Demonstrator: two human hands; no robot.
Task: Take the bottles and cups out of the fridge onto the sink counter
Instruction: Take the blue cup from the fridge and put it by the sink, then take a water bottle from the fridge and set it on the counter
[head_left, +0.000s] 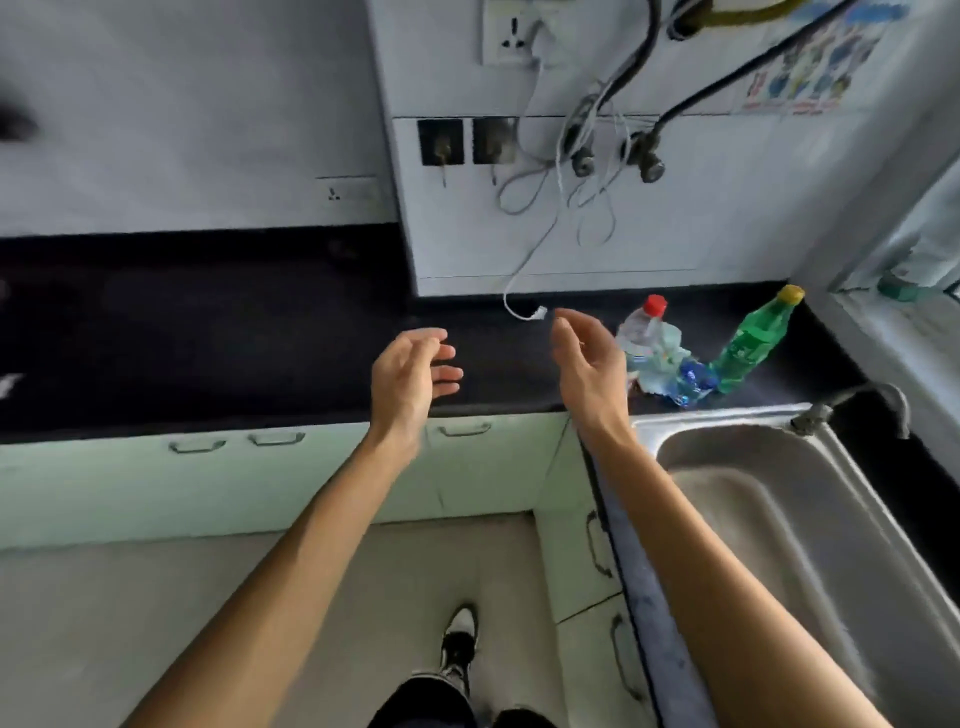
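Both hands empty: left hand (415, 371) & right hand (584, 358) hang over the black counter (234, 338), fingers loosely curled, half open. Already by the sink (753, 499): clear bottle w/ red cap (643, 330), green bottle w/ yellow cap (750, 343), plus a blue-patterned item (688, 382), prob. another bottle or cup. Fridge not in view. Likely step: go back for more; set new items upright, apart from these, clear of the counter edge.

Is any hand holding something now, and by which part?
Nothing is held. The left hand and the right hand are both open and empty above the counter.
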